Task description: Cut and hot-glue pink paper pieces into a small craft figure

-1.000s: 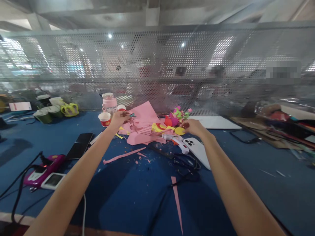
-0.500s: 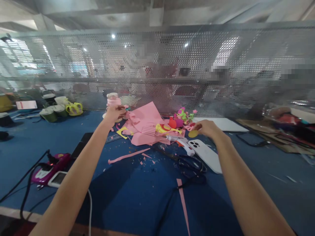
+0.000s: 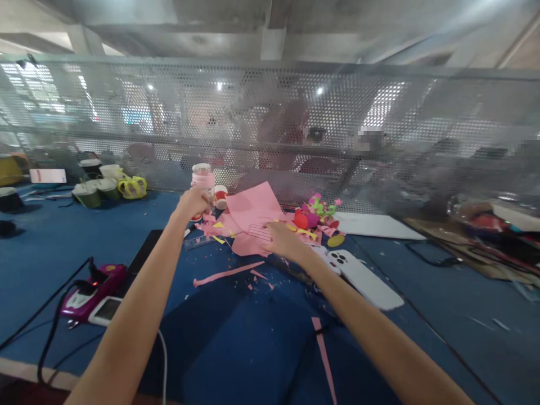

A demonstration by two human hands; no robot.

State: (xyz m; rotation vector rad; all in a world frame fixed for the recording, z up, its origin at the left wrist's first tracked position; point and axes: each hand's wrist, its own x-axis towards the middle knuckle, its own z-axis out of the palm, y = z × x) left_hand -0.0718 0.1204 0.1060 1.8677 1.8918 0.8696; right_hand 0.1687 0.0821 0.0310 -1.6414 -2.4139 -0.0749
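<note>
My left hand (image 3: 193, 203) is at the back of the table, beside a jar with a pink band (image 3: 203, 179) and a white-and-red cup-like piece (image 3: 220, 197). Its fingers curl down over crumpled pink paper scraps (image 3: 207, 225); what they hold, if anything, is hidden. At the heap's middle, my right hand (image 3: 282, 241) closes its fingers at the right edge of a pink paper piece with dark stripes (image 3: 259, 232). Larger pink paper sheets (image 3: 255, 203) lie behind and under it. A yellow oval (image 3: 336, 241) lies right of the heap, apart from both hands.
Colourful paper shapes (image 3: 310, 216) and a white flat panel (image 3: 379, 226) sit behind a white phone (image 3: 366, 281). Pink strips (image 3: 228, 274) lie in front. A purple power strip (image 3: 93, 289) with cables is at left; a perforated screen (image 3: 270, 129) bounds the back.
My right hand has let go of the yellow oval and moved left to the striped pink paper. My left hand has lowered slightly toward the scraps. The view has shifted a little.
</note>
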